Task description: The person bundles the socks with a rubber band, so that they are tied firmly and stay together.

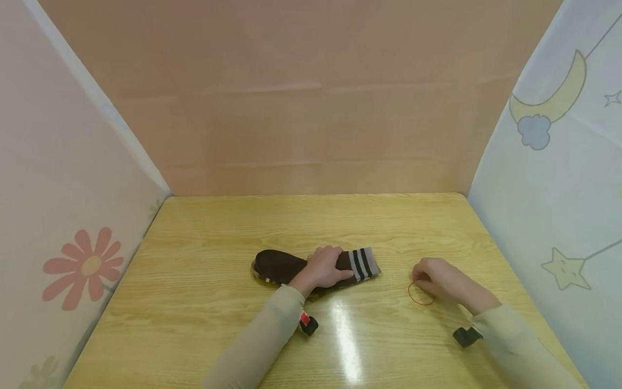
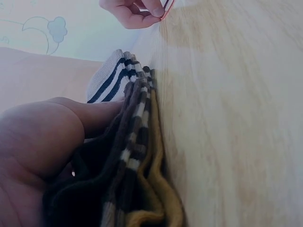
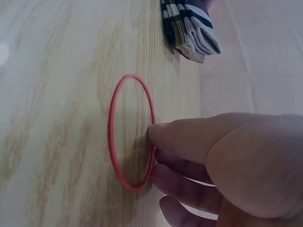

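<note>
A flat stack of dark socks (image 1: 279, 265) with pale, black-striped cuffs lies on the wooden table, and mustard-coloured knit shows on its underside in the left wrist view. My left hand (image 1: 323, 267) holds the stack across its middle from above, its thumb toward the striped cuffs and its fingers over the far edge. Those fingers are mostly hidden in the left wrist view. To the right, my right hand (image 1: 439, 278) pinches a thin red rubber band (image 3: 112, 127) between thumb and fingertips. The band hangs as an open loop close over the table.
The wooden table (image 1: 194, 324) ends at a plain tan backdrop (image 1: 311, 108). Pale printed sheets stand along both sides, a flower on the left sheet (image 1: 29, 178), a moon and stars on the right one (image 1: 534, 200). Each wrist carries a small dark camera (image 1: 467, 337).
</note>
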Action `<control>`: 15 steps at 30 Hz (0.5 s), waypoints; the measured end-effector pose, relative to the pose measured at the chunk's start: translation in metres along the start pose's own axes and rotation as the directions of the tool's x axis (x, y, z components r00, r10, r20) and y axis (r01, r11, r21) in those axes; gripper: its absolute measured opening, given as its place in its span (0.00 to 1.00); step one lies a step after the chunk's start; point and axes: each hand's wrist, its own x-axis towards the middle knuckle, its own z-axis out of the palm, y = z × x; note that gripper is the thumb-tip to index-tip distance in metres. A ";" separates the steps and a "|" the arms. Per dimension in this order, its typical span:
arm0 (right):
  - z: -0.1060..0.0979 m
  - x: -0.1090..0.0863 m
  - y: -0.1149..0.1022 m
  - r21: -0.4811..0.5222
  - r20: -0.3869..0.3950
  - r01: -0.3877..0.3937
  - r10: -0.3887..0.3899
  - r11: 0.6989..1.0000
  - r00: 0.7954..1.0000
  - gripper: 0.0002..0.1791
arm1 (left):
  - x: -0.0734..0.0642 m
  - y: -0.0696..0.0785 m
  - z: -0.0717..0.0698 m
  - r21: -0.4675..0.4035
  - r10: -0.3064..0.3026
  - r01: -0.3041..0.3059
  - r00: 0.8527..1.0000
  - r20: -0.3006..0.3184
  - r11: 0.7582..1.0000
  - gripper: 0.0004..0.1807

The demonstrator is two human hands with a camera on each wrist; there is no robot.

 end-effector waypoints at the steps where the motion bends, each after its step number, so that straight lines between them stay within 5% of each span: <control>1: 0.000 0.000 -0.001 -0.010 -0.002 -0.002 0.002 1.000 1.000 0.11 | 0.000 0.000 0.000 0.000 0.000 0.000 1.000 -0.002 1.000 0.36; 11: 0.001 0.001 -0.006 -0.026 0.018 -0.031 0.031 0.999 0.999 0.19 | -0.002 0.002 -0.001 0.001 -0.002 0.002 1.000 -0.003 1.000 0.35; 15: 0.005 -0.002 -0.003 0.069 0.001 -0.093 0.093 0.993 0.996 0.15 | -0.004 0.002 -0.001 -0.010 -0.001 0.001 1.000 0.006 1.000 0.36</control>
